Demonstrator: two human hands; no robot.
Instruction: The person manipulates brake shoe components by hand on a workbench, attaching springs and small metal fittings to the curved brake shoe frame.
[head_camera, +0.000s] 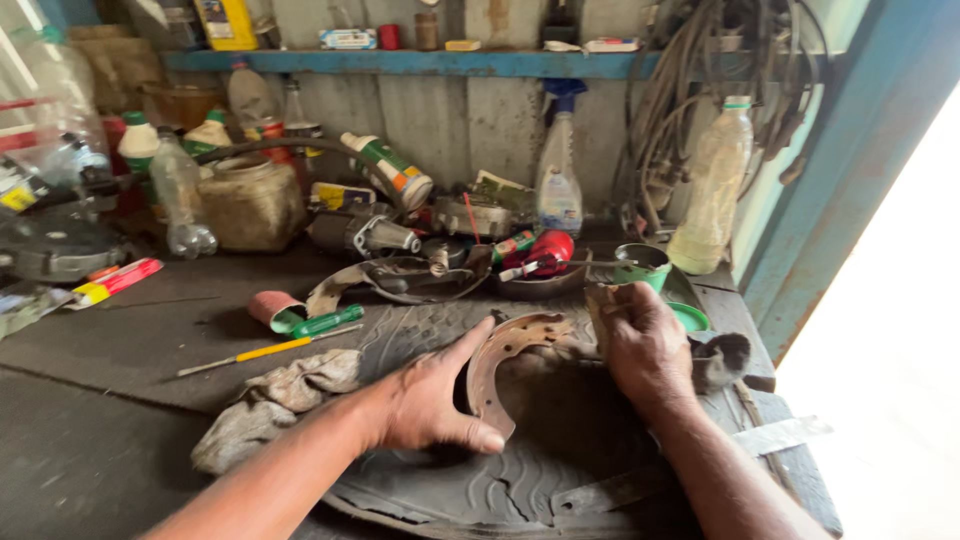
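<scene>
A rusty curved metal brake shoe (512, 345) lies on a dark rubber mat (520, 470) on the workbench. My left hand (432, 395) grips its near end, thumb under the lower tip and fingers along its inner edge. My right hand (640, 340) is closed on a folded piece of brown sandpaper (603, 300) and presses against the far right end of the shoe.
A grey rag (275, 400) lies left of the mat. Behind it are a yellow-handled screwdriver (270, 350) and a green-handled tool (325, 322). Bottles, a spray bottle (558, 180), a green cup (643, 265) and metal parts crowd the back. The bench edge runs along the right.
</scene>
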